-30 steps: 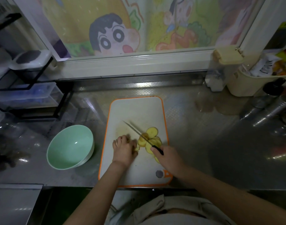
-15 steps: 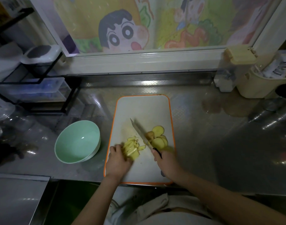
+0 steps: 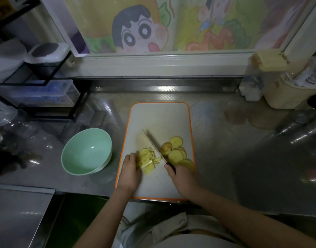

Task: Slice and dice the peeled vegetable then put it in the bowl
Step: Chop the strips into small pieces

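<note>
Hands: we count two; our left hand [image 3: 129, 171] curls against one pile of potato strips [image 3: 147, 159], our right hand [image 3: 182, 179] grips one knife [image 3: 154, 149].
Slices: about five potato rounds [image 3: 175, 155] near the cutting board [image 3: 159, 119]'s right edge.
Bowl: one green bowl [image 3: 86, 151], counter [image 3: 225, 149], left of the board.

Dim light. A window [image 3: 171, 24] covered by a cartoon picture stands behind the dull steel table [image 3: 234, 158]. A black rack [image 3: 37, 82] with clear boxes stands left, a cream tub [image 3: 286, 95] right.

Yellow potato strips [image 3: 147, 159] and round slices [image 3: 175, 155] on cutting board [image 3: 160, 119], mint bowl [image 3: 85, 153] beside.
</note>
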A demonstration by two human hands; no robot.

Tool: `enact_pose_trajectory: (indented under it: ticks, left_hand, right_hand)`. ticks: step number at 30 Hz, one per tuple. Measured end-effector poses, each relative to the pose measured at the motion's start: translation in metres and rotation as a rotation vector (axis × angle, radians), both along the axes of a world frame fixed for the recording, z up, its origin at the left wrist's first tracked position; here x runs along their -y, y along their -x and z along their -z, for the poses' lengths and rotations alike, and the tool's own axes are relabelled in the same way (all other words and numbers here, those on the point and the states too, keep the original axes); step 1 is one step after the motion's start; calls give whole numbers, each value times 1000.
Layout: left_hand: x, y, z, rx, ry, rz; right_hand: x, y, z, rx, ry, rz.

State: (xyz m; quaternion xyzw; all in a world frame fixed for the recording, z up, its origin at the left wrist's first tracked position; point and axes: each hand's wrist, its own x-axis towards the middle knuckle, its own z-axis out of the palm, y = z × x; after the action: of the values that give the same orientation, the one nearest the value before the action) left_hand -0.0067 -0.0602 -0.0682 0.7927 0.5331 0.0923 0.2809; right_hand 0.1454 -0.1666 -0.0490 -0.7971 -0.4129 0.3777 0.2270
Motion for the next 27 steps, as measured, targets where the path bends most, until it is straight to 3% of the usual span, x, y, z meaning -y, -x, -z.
enact_pose_trajectory:
  ticks: [6, 11, 15, 22, 27]
  left_hand:
    - [-4, -8, -6, -10, -182, 102]
    - [0, -26, -8, -236, -353, 288]
    - [5, -48, -8, -401, -310, 309]
    - [10, -64, -4, -493, -341, 311]
    - [11, -64, -2, -545, -348, 318]
  right_hand:
    - [0, -2, 1, -21, -21, 5]
    - [0, -5, 3, -18, -27, 12]
    - [-2, -8, 5, -82, -20, 30]
    - [-2, -18, 1, -176, 18, 31]
    - [-4, -23, 4, -138, 8, 34]
